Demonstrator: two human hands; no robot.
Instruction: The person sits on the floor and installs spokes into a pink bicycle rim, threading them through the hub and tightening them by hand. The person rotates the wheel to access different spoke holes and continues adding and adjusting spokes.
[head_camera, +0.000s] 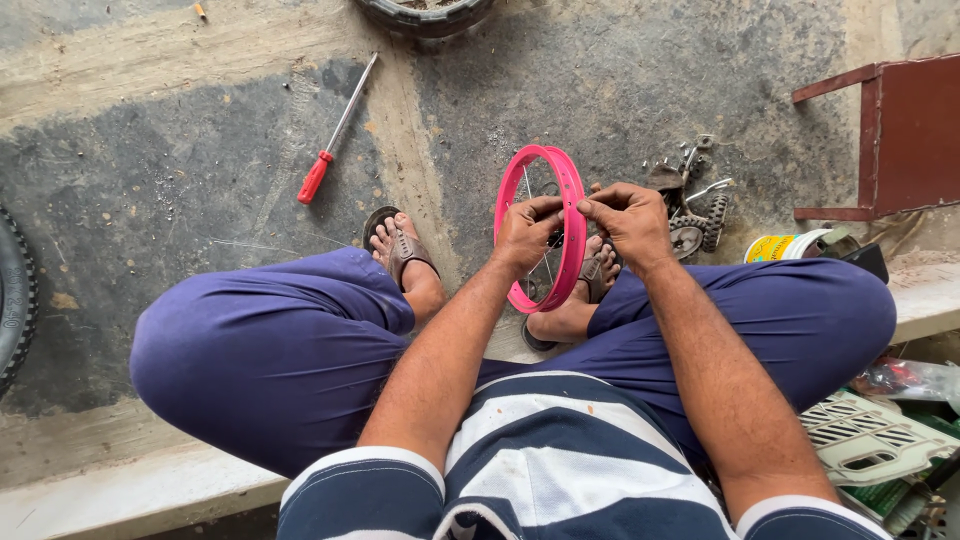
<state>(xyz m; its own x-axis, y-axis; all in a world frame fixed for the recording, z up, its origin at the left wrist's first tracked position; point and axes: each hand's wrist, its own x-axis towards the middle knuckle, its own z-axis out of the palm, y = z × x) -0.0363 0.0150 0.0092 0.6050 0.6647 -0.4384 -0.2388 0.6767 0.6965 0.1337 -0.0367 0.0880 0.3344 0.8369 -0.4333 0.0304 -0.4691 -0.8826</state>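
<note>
A small pink wheel rim (570, 215) stands upright on edge between the person's feet, its thin metal spokes showing through the open middle, its lower arc down by the sandalled right foot (598, 272). The left hand (527, 232) grips the near side of the rim from the left, fingers curled closed over its edge. The right hand (630, 218) meets it from the other side, thumb and fingertips pinched narrowly together at the rim's outer face; whether something tiny sits in that pinch cannot be told. The two hands are nearly touching across the rim. The person sits low with knees spread, in dark blue trousers (270, 350) and a blue-and-white striped shirt (560, 460), the left foot (405, 255) in a brown sandal on the concrete floor (180, 190). Just beyond the right hand lies a heap of small metal parts and sprockets (695, 215). Farther left on the floor rests a screwdriver with a red handle (335, 135). A black tyre (425, 15) lies at the top edge, another tyre (12, 300) at the far left. To the right are a yellow-and-white tub (790, 246) and a rust-red metal frame (900, 135).
</note>
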